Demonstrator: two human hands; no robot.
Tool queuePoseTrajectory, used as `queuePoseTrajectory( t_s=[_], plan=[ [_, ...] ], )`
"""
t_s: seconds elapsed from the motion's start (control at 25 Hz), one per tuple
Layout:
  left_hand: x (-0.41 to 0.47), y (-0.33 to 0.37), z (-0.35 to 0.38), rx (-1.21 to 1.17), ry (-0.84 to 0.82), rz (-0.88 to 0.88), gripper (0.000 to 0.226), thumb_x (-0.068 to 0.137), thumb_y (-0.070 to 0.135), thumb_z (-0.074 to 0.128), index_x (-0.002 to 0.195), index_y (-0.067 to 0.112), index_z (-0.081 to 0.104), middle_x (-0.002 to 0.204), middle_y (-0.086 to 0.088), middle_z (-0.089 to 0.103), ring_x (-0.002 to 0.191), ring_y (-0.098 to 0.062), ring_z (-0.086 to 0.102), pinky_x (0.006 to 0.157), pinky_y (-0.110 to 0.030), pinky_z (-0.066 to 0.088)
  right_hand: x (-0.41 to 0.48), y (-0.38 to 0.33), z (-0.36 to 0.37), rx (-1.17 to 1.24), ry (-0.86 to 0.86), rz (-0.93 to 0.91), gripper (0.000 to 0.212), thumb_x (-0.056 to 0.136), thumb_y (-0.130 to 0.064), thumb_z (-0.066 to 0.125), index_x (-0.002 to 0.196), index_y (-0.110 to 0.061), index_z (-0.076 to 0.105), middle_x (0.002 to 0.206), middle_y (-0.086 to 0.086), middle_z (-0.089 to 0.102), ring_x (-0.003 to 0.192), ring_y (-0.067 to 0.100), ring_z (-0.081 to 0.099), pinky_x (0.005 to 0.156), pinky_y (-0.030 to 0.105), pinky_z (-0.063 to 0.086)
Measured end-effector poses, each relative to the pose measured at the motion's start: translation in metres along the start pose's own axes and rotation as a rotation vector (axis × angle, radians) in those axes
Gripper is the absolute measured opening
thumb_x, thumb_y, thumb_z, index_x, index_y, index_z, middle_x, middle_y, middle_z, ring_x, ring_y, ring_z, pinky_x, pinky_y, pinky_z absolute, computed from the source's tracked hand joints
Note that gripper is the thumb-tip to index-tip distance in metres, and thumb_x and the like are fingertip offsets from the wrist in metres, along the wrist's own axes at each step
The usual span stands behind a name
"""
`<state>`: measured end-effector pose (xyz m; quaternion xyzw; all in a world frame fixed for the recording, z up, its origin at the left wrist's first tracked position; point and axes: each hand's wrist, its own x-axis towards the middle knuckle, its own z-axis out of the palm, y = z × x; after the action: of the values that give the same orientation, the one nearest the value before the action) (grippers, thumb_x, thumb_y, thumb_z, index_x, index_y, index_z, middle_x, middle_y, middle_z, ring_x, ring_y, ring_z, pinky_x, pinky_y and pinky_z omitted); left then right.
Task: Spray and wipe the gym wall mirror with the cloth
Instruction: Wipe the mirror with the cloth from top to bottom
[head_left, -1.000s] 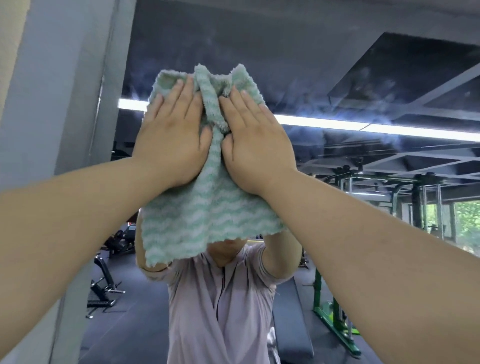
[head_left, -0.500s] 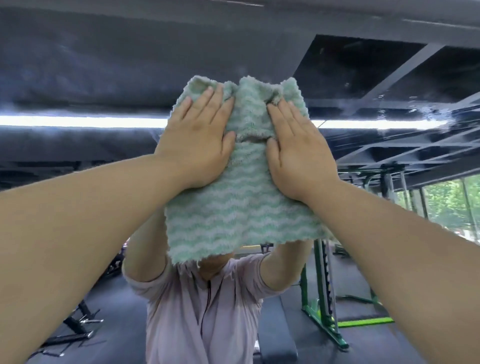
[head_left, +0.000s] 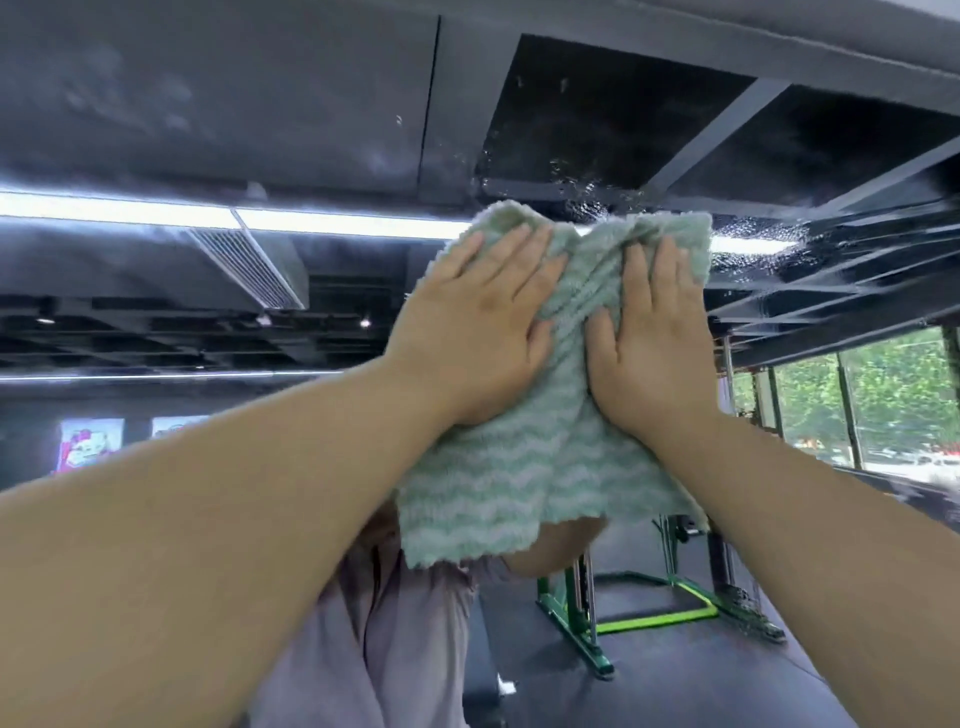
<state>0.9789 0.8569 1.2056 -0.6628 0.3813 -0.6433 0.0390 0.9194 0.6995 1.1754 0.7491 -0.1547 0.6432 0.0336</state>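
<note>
A green and white wavy-striped cloth (head_left: 519, 483) is spread flat against the wall mirror (head_left: 260, 104), high up. My left hand (head_left: 478, 332) presses its upper left part with flat, spread fingers. My right hand (head_left: 649, 343) presses the upper right part the same way, close beside the left. The cloth bunches in a ridge between the two hands and hangs loose below them. Spray droplets (head_left: 597, 197) glisten on the glass just above and to the right of the cloth. No spray bottle is in view.
The mirror reflects a dark gym ceiling with strip lights (head_left: 156, 213), my own torso in a pale shirt (head_left: 405, 649), a green rack frame (head_left: 597, 623) on the dark floor and windows (head_left: 883, 405) at the right.
Both hands have slid the cloth to the right along the mirror. The grey wall edge seen at the left a second ago is out of view. Wet droplets now show above the cloth.
</note>
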Motion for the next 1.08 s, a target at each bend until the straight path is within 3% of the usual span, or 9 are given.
queuePoseTrajectory(
  t_s=[0.16, 0.24, 0.36, 0.44, 0.56, 0.68, 0.92, 1.0, 1.08],
  plan=[
    [-0.011, -0.081, -0.018, -0.007, 0.036, -0.32, 0.07, 0.091, 0.044, 0.015, 0.155, 0.015, 0.012, 0.162, -0.008, 0.01, 0.149, -0.02, 0.007, 0.12, -0.039, 0.0, 0.041, -0.07, -0.002, 0.065, 0.019, -0.122, 0.07, 0.093, -0.044, 0.015, 0.155, -0.014, 0.007, 0.161, 0.017, 0.001, 0.149, 0.03, -0.001, 0.121, 0.042, 0.0],
    [-0.039, -0.109, -0.025, 0.029, 0.068, -0.43, 0.071, 0.091, 0.043, 0.018, 0.153, 0.008, 0.019, 0.16, -0.014, 0.015, 0.148, -0.026, 0.013, 0.119, -0.043, 0.006, 0.033, -0.118, 0.004, 0.103, 0.042, -0.345, 0.068, 0.092, -0.043, 0.016, 0.155, -0.018, 0.015, 0.162, 0.012, 0.008, 0.149, 0.026, 0.004, 0.121, 0.041, 0.003],
    [-0.08, -0.094, -0.02, 0.065, 0.061, -0.402, 0.069, 0.092, 0.037, 0.023, 0.148, -0.001, 0.027, 0.155, -0.019, 0.029, 0.145, -0.03, 0.024, 0.117, -0.046, 0.014, 0.004, -0.134, 0.009, 0.149, 0.022, -0.656, 0.064, 0.09, -0.04, 0.027, 0.149, -0.015, 0.036, 0.158, 0.008, 0.027, 0.147, 0.021, 0.021, 0.121, 0.041, 0.013],
    [-0.073, -0.09, -0.02, 0.043, 0.058, -0.34, 0.068, 0.091, 0.039, 0.024, 0.148, 0.002, 0.031, 0.155, -0.017, 0.03, 0.145, -0.027, 0.026, 0.118, -0.045, 0.014, 0.014, -0.099, 0.005, 0.106, 0.018, -0.619, 0.067, 0.091, -0.044, 0.028, 0.15, -0.014, 0.032, 0.158, 0.008, 0.025, 0.147, 0.02, 0.019, 0.121, 0.038, 0.011],
    [-0.013, -0.095, -0.027, 0.011, 0.054, -0.288, 0.069, 0.093, 0.046, 0.017, 0.154, 0.013, 0.017, 0.162, -0.009, 0.012, 0.149, -0.02, 0.01, 0.12, -0.04, 0.003, 0.053, -0.058, -0.009, 0.007, -0.004, -0.308, 0.073, 0.093, -0.053, 0.018, 0.155, -0.016, 0.009, 0.163, 0.008, 0.001, 0.15, 0.02, 0.0, 0.121, 0.034, -0.001],
    [0.033, -0.115, -0.027, 0.035, 0.039, -0.326, 0.066, 0.098, 0.047, 0.016, 0.155, 0.017, 0.002, 0.163, -0.004, -0.005, 0.149, -0.015, -0.005, 0.12, -0.035, -0.006, 0.098, -0.096, -0.013, 0.048, 0.032, -0.122, 0.068, 0.097, -0.046, 0.02, 0.155, -0.014, 0.003, 0.162, 0.013, -0.005, 0.149, 0.023, -0.006, 0.121, 0.037, -0.004],
    [-0.033, -0.16, -0.036, 0.096, 0.116, -0.434, 0.077, 0.089, 0.049, 0.01, 0.153, 0.008, 0.019, 0.16, -0.013, 0.016, 0.148, -0.025, 0.013, 0.12, -0.042, 0.007, 0.078, -0.154, -0.004, 0.145, 0.043, -0.676, 0.057, 0.099, -0.036, 0.026, 0.153, -0.018, 0.024, 0.161, 0.006, 0.018, 0.149, 0.018, 0.012, 0.121, 0.035, 0.005],
    [-0.021, -0.141, -0.036, 0.066, 0.084, -0.384, 0.077, 0.088, 0.048, 0.009, 0.154, 0.01, 0.017, 0.161, -0.012, 0.013, 0.149, -0.023, 0.01, 0.119, -0.04, 0.004, 0.067, -0.118, -0.006, 0.138, 0.029, -0.657, 0.062, 0.097, -0.038, 0.023, 0.152, -0.012, 0.025, 0.16, 0.008, 0.019, 0.148, 0.019, 0.015, 0.121, 0.031, 0.005],
    [0.01, -0.128, -0.034, 0.036, 0.061, -0.332, 0.073, 0.09, 0.047, 0.011, 0.155, 0.015, 0.008, 0.163, -0.009, 0.002, 0.149, -0.02, 0.001, 0.119, -0.037, -0.002, 0.083, -0.081, -0.015, 0.054, 0.011, -0.467, 0.063, 0.099, -0.043, 0.019, 0.155, -0.013, 0.014, 0.162, 0.007, 0.007, 0.149, 0.019, 0.007, 0.121, 0.031, 0.002]
  ],
)
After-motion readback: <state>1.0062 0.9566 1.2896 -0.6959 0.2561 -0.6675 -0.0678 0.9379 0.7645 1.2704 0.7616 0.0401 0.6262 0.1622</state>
